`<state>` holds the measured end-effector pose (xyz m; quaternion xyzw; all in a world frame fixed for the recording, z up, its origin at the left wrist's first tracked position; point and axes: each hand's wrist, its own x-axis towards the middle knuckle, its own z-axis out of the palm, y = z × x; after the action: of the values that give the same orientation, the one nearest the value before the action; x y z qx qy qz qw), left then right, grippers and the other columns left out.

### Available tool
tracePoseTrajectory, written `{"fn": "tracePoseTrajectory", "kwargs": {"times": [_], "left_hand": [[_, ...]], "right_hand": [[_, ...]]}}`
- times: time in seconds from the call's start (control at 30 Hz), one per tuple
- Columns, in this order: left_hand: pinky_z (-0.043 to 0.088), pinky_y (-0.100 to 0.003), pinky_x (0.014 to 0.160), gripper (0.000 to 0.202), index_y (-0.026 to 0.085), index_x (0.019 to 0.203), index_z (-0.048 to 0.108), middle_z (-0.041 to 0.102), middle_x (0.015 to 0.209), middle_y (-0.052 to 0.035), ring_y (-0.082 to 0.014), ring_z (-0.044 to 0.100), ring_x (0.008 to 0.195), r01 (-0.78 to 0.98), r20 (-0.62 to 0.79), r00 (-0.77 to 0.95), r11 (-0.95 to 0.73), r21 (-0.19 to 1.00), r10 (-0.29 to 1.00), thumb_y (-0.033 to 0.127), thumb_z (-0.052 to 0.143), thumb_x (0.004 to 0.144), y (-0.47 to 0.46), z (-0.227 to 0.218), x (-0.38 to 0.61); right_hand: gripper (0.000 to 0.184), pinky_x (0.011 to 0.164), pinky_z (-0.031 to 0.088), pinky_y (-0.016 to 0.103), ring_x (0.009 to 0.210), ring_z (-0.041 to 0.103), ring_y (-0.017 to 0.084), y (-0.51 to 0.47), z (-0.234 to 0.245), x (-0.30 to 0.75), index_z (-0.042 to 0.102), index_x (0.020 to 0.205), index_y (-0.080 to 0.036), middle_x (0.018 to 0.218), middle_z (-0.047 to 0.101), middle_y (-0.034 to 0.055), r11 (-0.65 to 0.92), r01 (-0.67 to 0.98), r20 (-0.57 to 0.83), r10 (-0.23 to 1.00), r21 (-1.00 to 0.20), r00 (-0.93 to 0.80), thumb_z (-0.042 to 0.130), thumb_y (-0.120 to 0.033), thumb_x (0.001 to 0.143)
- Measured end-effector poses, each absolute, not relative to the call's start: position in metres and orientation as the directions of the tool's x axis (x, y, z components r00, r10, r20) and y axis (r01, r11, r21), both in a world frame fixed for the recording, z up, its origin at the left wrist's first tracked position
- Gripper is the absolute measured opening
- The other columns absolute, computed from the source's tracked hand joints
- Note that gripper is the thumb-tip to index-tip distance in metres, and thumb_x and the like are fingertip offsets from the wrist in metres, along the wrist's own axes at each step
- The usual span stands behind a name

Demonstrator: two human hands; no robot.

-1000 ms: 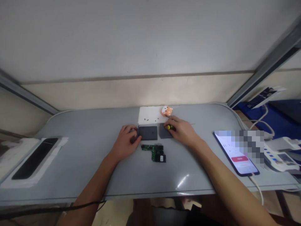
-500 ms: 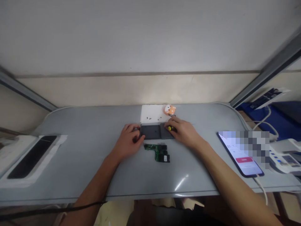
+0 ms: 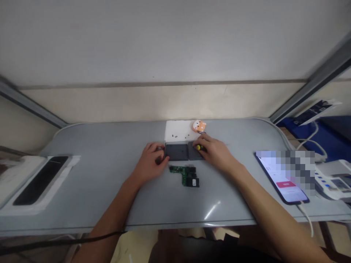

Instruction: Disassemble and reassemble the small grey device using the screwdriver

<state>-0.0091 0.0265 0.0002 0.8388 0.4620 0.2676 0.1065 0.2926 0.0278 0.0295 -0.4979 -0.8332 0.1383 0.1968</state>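
Note:
Two dark grey flat panels lie side by side on the grey table (image 3: 95, 182). My left hand (image 3: 151, 163) curls around the left edge of the left panel (image 3: 177, 152). My right hand (image 3: 215, 153) rests on the right panel (image 3: 192, 155), fingers closed on a small tool with a yellow tip (image 3: 198, 147). A green circuit board (image 3: 185, 174) sits just in front of the panels, between my wrists. Behind the panels is a white sheet (image 3: 178, 130) with several tiny dark screws on it.
A small orange and white figurine (image 3: 199, 126) stands at the sheet's right corner. A lit phone (image 3: 282, 179) on a cable lies at the right. A black phone on white foam (image 3: 38, 180) sits at the left. A white power strip (image 3: 333, 182) is at far right.
The left panel has slid right until it meets the right panel; a gap showed between them a second ago. Both hands stay on the panels.

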Motion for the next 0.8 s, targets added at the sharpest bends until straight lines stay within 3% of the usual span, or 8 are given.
{"fn": "tracePoseTrajectory", "kwargs": {"times": [0.17, 0.43, 0.63, 0.8], "left_hand": [[0.049, -0.048, 0.099, 0.034, 0.02, 0.067, 0.043, 0.065, 0.122, -0.0077, -0.0274, 0.056, 0.115, 0.712, 0.335, 0.442, -0.552, 0.434, 0.833, 0.025, 0.061, 0.095, 0.0248, 0.0033, -0.0088], [0.047, -0.047, 0.099, 0.036, 0.019, 0.066, 0.045, 0.065, 0.122, -0.0091, -0.027, 0.058, 0.113, 0.726, 0.318, 0.458, -0.556, 0.405, 0.83, 0.029, 0.059, 0.097, 0.0279, 0.0043, -0.0082], [0.046, -0.047, 0.099, 0.04, 0.019, 0.064, 0.046, 0.067, 0.122, -0.0097, -0.0274, 0.059, 0.112, 0.738, 0.319, 0.452, -0.551, 0.39, 0.833, 0.033, 0.058, 0.099, 0.0283, 0.0053, -0.0075], [0.047, -0.046, 0.099, 0.039, 0.019, 0.064, 0.046, 0.067, 0.124, -0.0089, -0.0275, 0.059, 0.112, 0.745, 0.3, 0.442, -0.532, 0.401, 0.845, 0.033, 0.06, 0.097, 0.0282, 0.0054, -0.0077]], "right_hand": [[0.027, 0.087, 0.054, 0.041, 0.103, 0.071, 0.027, 0.0238, 0.0272, 0.2886, 0.067, 0.122, -0.023, 0.13, 0.067, 0.0102, 0.456, 0.803, 0.187, 0.89, -0.384, -0.415, 0.053, -0.016, 0.1], [0.025, 0.078, 0.049, 0.035, 0.091, 0.069, 0.022, 0.0257, 0.0322, 0.2928, 0.069, 0.12, -0.024, 0.127, 0.068, 0.0065, 0.435, 0.807, 0.175, 0.9, -0.4, -0.399, 0.055, -0.017, 0.101], [0.028, 0.078, 0.046, 0.033, 0.091, 0.068, 0.02, 0.0263, 0.032, 0.2932, 0.069, 0.12, -0.023, 0.128, 0.068, 0.0073, 0.435, 0.796, 0.175, 0.9, -0.421, -0.399, 0.056, -0.012, 0.099], [0.027, 0.076, 0.046, 0.033, 0.086, 0.066, 0.019, 0.0265, 0.0287, 0.2953, 0.069, 0.122, -0.024, 0.13, 0.067, 0.0077, 0.436, 0.805, 0.206, 0.9, -0.402, -0.385, 0.055, -0.017, 0.101]]}}
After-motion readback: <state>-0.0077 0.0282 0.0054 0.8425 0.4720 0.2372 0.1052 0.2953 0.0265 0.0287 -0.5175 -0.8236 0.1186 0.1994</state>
